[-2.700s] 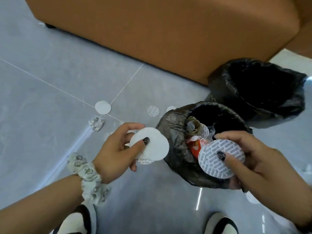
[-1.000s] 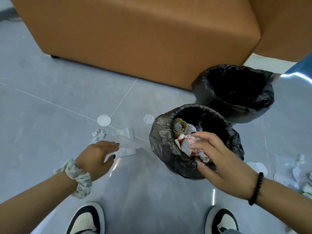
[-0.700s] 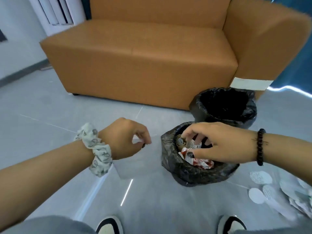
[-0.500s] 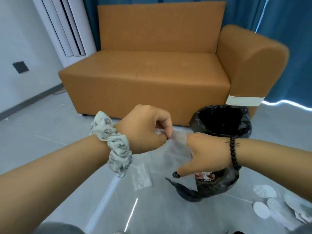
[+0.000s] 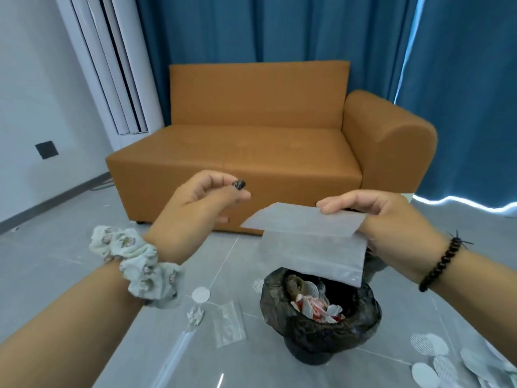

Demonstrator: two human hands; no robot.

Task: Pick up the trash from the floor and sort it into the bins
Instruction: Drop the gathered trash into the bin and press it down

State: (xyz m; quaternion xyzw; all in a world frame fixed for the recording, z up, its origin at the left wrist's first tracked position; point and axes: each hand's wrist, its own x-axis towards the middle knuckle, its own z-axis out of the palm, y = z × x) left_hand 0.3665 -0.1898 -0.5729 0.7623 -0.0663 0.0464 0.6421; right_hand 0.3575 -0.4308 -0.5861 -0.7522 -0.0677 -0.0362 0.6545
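Mid-sort: clear plastic bag (image 5: 313, 242) pinched in right hand (image 5: 372, 219), held above the lined bin (image 5: 321, 326). Left hand (image 5: 201, 208) beside it, loosely curled, holding nothing. Next, probably release over that bin.

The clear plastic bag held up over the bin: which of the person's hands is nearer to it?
Right. The right hand pinches the clear plastic bag at its top right corner. The left hand is apart from it, off its left edge, with nothing in its grip.
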